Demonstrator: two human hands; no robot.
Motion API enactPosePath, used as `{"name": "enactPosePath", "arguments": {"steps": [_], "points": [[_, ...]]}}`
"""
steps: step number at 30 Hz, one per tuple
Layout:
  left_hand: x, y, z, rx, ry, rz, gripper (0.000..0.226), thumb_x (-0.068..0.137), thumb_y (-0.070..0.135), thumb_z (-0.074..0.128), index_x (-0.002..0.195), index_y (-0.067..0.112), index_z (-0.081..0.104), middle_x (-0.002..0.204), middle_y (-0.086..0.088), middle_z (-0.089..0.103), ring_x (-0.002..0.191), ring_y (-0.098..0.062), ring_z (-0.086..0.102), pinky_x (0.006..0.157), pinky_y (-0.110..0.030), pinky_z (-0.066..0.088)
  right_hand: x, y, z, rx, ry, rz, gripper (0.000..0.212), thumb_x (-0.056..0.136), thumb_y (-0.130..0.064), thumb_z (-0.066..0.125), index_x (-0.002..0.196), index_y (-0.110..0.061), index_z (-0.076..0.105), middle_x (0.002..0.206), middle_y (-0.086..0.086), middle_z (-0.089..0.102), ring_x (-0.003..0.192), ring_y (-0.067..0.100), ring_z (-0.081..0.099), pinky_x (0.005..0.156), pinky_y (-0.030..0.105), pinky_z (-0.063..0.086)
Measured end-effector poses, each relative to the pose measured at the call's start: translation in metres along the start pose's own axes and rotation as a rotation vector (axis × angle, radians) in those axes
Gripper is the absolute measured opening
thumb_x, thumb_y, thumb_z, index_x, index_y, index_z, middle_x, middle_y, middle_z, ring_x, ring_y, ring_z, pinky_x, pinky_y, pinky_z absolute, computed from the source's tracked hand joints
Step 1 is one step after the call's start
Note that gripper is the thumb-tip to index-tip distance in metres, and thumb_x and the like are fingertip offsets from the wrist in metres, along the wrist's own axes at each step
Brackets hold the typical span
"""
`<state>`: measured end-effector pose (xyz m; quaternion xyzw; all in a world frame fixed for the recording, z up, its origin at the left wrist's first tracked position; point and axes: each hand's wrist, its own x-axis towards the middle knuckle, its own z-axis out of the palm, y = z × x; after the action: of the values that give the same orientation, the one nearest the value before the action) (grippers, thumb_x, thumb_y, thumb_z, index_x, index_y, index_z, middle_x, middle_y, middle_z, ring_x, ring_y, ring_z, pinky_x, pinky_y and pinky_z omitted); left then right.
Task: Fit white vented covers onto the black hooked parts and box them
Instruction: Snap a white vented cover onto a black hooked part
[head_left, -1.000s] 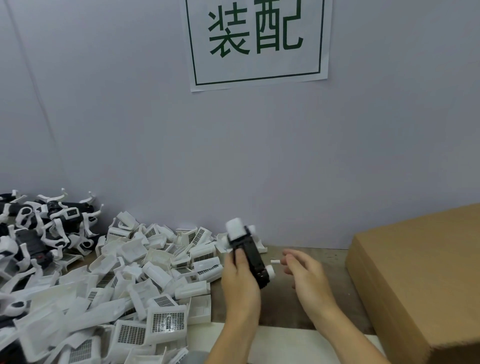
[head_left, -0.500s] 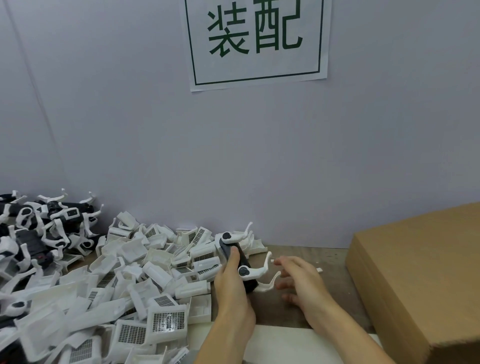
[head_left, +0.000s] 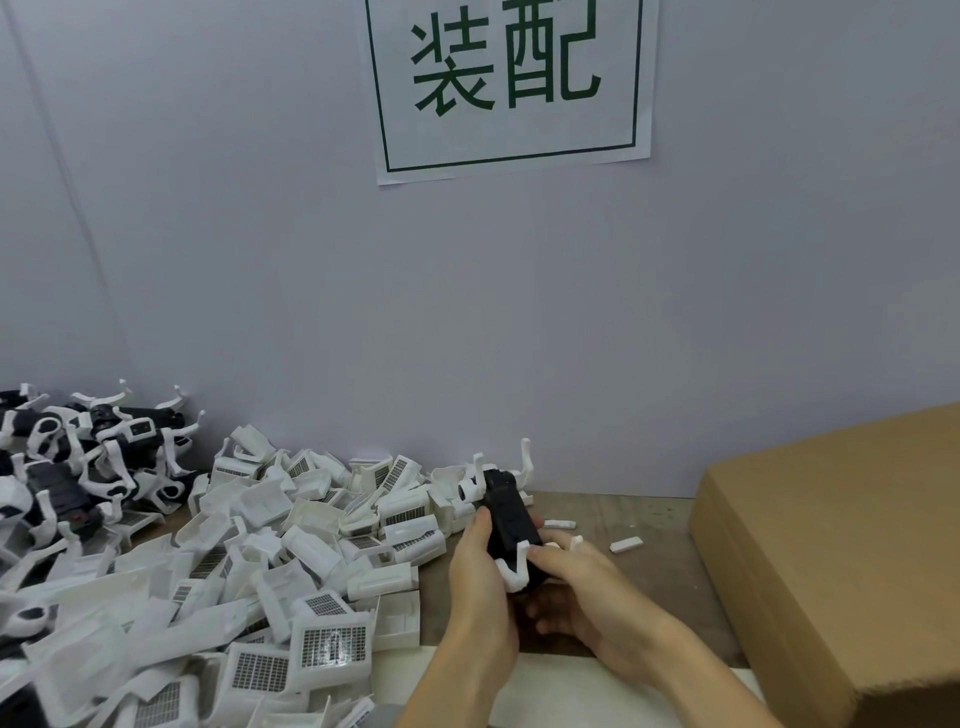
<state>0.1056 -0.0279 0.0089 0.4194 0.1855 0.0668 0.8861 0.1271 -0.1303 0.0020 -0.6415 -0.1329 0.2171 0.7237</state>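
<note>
Black hooked part (head_left: 511, 522) is held over the table (head_left: 597, 512) by both hands, just right of the white cover pile. Long axis runs away from the person, tilted a bit left at the far end; far end sits higher. White hooks stick up at the far end, another white hook curls out at the near end between the hands. Left hand (head_left: 480, 587) grips the part's left side, thumb laid along it, fingers curled under. Right hand (head_left: 587, 587) holds the near end from the right, fingers (head_left: 545, 558) curled round the near hook area. No white cover on it that I can see. White vented covers (head_left: 291, 566) lie heaped on the left half of the table, mesh faces pointing all ways. Finished or spare black hooked pieces (head_left: 78, 467) piled far left against the wall. Cardboard box (head_left: 841, 561) stands right, flaps shut. Two small white bits (head_left: 626, 544) lie on the table between hands and box. Paper sign (head_left: 511, 83) with green characters on the wall above.
</note>
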Motion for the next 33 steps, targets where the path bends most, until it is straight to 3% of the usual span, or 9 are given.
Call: {"name": "enactPosePath", "arguments": {"steps": [5,10,14,18,23,28,33], "points": [[0.0020,-0.0022,-0.0001,0.106,-0.028,0.061,0.056,0.101,0.048,0.045,0.124,0.001,0.065,0.117,-0.027,0.069,0.083,-0.033,0.063,0.045,-0.023,0.043,-0.0011,-0.0008,0.0007,0.046,-0.056,0.003,0.023,0.100,-0.009,0.049,0.121,-0.010,0.059,0.083,0.006,0.064,0.064,0.017,0.051,0.060,0.029,0.048],[0.0021,-0.0018,-0.0025,0.104,-0.027,0.060,0.056,0.102,0.046,0.045,0.124,-0.002,0.064,0.118,-0.029,0.068,0.086,-0.034,0.061,0.049,-0.027,0.044,-0.0020,0.0002,0.0004,0.016,-0.086,0.018,0.024,0.097,-0.009,0.051,0.120,-0.011,0.058,0.086,0.008,0.065,0.067,0.019,0.055,0.062,0.030,0.050],[0.0051,-0.0031,-0.0042,0.110,-0.034,0.080,0.053,0.102,0.043,0.047,0.125,-0.003,0.063,0.117,-0.029,0.068,0.094,-0.038,0.064,0.060,-0.034,0.047,-0.0015,-0.0003,-0.0013,0.014,-0.132,0.027,0.045,0.077,-0.016,0.059,0.122,-0.009,0.057,0.090,0.011,0.068,0.077,0.026,0.065,0.068,0.034,0.053],[0.0067,-0.0047,-0.0034,0.125,-0.025,0.105,0.050,0.102,0.040,0.048,0.124,-0.002,0.063,0.115,-0.027,0.070,0.092,-0.035,0.065,0.059,-0.032,0.046,0.0002,0.0003,-0.0040,0.013,-0.163,0.029,0.050,0.071,-0.012,0.053,0.121,-0.013,0.057,0.087,0.011,0.066,0.076,0.027,0.063,0.068,0.034,0.052],[0.0085,-0.0050,-0.0042,0.133,-0.027,0.083,0.052,0.099,0.046,0.050,0.124,0.002,0.065,0.115,-0.025,0.071,0.089,-0.035,0.063,0.052,-0.029,0.044,0.0012,0.0027,-0.0044,0.029,-0.135,0.007,0.033,0.094,-0.002,0.043,0.120,-0.015,0.059,0.078,0.008,0.064,0.063,0.021,0.055,0.058,0.030,0.049],[0.0091,-0.0063,-0.0038,0.139,-0.043,0.104,0.050,0.099,0.047,0.050,0.121,0.006,0.067,0.113,-0.021,0.073,0.089,-0.033,0.065,0.053,-0.029,0.043,-0.0013,0.0012,-0.0031,0.096,-0.137,-0.015,0.037,0.079,-0.015,0.058,0.115,-0.022,0.065,0.077,0.006,0.063,0.062,0.020,0.052,0.057,0.031,0.047],[0.0091,-0.0074,-0.0030,0.155,-0.032,0.100,0.050,0.100,0.045,0.047,0.122,0.005,0.067,0.112,-0.023,0.072,0.084,-0.032,0.062,0.049,-0.027,0.042,0.0025,0.0050,-0.0031,0.064,-0.110,-0.014,0.029,0.096,-0.007,0.050,0.121,-0.019,0.061,0.073,0.002,0.063,0.059,0.016,0.053,0.054,0.028,0.046]]}}
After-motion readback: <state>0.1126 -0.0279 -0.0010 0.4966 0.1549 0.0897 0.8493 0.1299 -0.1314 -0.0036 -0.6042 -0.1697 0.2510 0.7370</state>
